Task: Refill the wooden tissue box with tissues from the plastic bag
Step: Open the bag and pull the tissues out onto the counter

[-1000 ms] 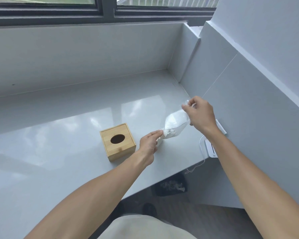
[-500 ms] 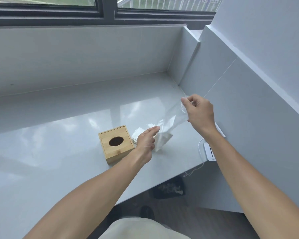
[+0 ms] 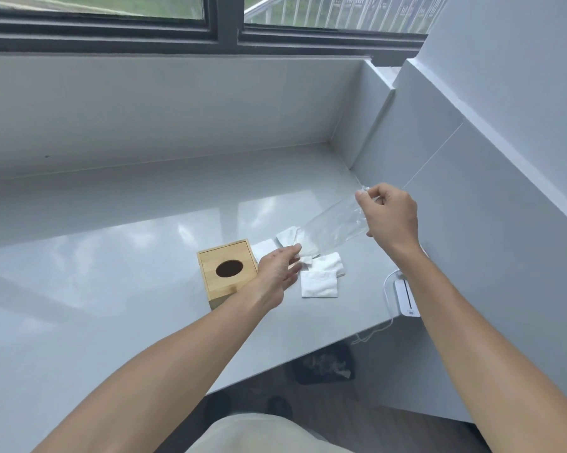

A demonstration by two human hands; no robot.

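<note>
Plastic bag (image 3: 332, 228): it is hanging slack and clear from the right hand, its long axis slanting from 1 o'clock high down to 7 o'clock low, the open mouth dipping toward the tissues; it is looking nearly emptied, with perhaps 1 tissue left at the mouth.

Right hand (image 3: 390, 215): it is pinching the bag's upper corner between thumb and forefinger, the other fingers curled in, and holding it up off the surface (image 3: 112, 289).

Left hand (image 3: 277, 273): it is hovering loosely open, fingers spread and slightly curled, at the bag's mouth; its fingertips are reaching a bit of white there, but whether they are gripping it I cannot tell.

Tissues (image 3: 319, 282): about 4 folded white squares are lying scattered on the surface, from 12 to 3 o'clock of the left hand, the nearest just beside its fingers.

Wooden tissue box (image 3: 228, 273): it is sitting closed at 9 o'clock of the left hand, just beside the wrist, its oval hole facing up and showing dark, nothing poking out.

Nearer hand: the left is lying between box and tissues, so I judge it the one suited to gathering them.

Turning relation: the tissues are lying to the right of the box and well outside it; the refill itself is not yet begun.

Bystander item: a white device (image 3: 406, 297) with a cable is sitting at the surface's right edge, clear of the tissues.
</note>
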